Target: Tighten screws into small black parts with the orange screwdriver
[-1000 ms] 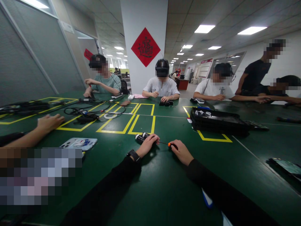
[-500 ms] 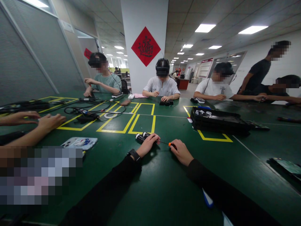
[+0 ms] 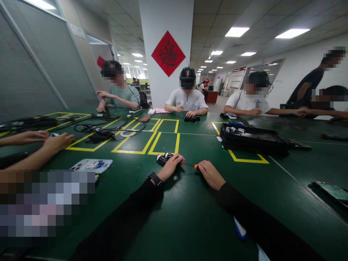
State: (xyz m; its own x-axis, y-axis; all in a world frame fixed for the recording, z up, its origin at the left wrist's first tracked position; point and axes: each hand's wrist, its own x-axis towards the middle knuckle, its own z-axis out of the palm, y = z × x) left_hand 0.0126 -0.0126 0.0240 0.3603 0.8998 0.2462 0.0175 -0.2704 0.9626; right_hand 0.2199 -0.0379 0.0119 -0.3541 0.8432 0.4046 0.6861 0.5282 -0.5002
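My left hand (image 3: 172, 168), with a black watch on its wrist, is closed around a black part with two cylinders (image 3: 161, 159) that have white bands and stick out to the left. My fingers hide the rest of that part. My right hand (image 3: 211, 174) grips a screwdriver (image 3: 196, 166) by its handle, which is mostly covered. An orange collar shows at the fingertips, and the thin shaft points left to the part at my left fingers. Whether the tip sits in a screw is too small to tell. Both hands are low over the green table (image 3: 190, 217).
A black open case (image 3: 252, 139) stands at the right beyond my hands. A phone (image 3: 92, 164) lies at the left, near a co-worker's hands (image 3: 58, 141). Cables (image 3: 100, 132) and yellow tape frames (image 3: 164, 143) lie farther back. Several people sit across the table.
My right hand has shifted its grip slightly on the screwdriver handle, the wrist a little farther right. My left hand and the black part look unmoved.
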